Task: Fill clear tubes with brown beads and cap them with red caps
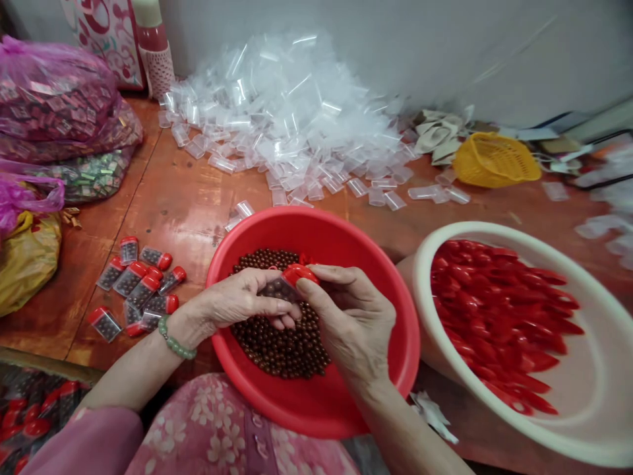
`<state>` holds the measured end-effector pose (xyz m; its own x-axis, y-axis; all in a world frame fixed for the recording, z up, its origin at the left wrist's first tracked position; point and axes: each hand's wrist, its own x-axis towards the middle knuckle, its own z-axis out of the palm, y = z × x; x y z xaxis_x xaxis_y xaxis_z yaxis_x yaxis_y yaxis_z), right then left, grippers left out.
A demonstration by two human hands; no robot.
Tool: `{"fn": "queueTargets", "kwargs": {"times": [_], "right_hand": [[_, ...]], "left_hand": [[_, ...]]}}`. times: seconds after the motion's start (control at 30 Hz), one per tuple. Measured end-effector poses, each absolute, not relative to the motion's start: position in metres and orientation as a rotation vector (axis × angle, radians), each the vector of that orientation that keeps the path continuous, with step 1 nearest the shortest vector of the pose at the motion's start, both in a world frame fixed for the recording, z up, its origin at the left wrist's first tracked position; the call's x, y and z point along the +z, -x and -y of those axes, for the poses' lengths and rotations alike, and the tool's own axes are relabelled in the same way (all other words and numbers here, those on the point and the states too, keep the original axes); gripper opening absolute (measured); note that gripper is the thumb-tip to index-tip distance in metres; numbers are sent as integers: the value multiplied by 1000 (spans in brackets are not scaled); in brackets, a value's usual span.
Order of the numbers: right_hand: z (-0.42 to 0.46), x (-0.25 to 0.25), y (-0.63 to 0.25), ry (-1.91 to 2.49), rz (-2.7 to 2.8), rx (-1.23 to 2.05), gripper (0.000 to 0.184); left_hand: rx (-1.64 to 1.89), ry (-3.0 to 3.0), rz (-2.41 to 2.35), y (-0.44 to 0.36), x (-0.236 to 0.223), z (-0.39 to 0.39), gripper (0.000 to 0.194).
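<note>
My left hand [237,302] and my right hand [349,320] meet over a red plastic basin [316,221] half covered by small brown beads [281,346]. Between them is a small clear tube [279,289] with beads inside. My left fingers wrap around the tube, and my right fingertips pinch its red cap [301,273]. To the right, a cream basin [445,264] holds many loose red caps [494,310]. Several capped, bead-filled tubes [138,287] lie on the table left of my left hand.
A large heap of clear plastic tubes [277,112] lies on the orange-brown table [182,218] against the wall. A yellow basket [494,159] stands at the right. Pink bags of packets [54,99] are piled at the left, and a tray of capped tubes [34,415] sits low left.
</note>
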<state>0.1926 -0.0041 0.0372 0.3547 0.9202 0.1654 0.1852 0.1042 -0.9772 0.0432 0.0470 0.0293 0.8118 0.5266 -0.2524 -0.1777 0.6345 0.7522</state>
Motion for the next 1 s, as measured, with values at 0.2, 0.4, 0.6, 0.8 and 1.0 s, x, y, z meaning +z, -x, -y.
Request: {"fn": "queueTargets", "kwargs": {"times": [0.2, 0.4, 0.6, 0.8, 1.0], "right_hand": [[4, 31, -194, 1356, 1286, 543, 7], [0, 34, -206, 1254, 1989, 94, 55], [-5, 37, -204, 1346, 2247, -145, 55], [-6, 32, -201, 1278, 2198, -288, 56], [-6, 31, -202, 1212, 2195, -340, 60]], "left_hand": [[466, -816, -502, -44, 28, -44, 41], [555, -859, -504, -43, 27, -44, 35], [547, -818, -569, -46, 27, -42, 37], [558, -810, -543, -50, 27, -41, 41], [533, -753, -532, -50, 29, -35, 46]]}}
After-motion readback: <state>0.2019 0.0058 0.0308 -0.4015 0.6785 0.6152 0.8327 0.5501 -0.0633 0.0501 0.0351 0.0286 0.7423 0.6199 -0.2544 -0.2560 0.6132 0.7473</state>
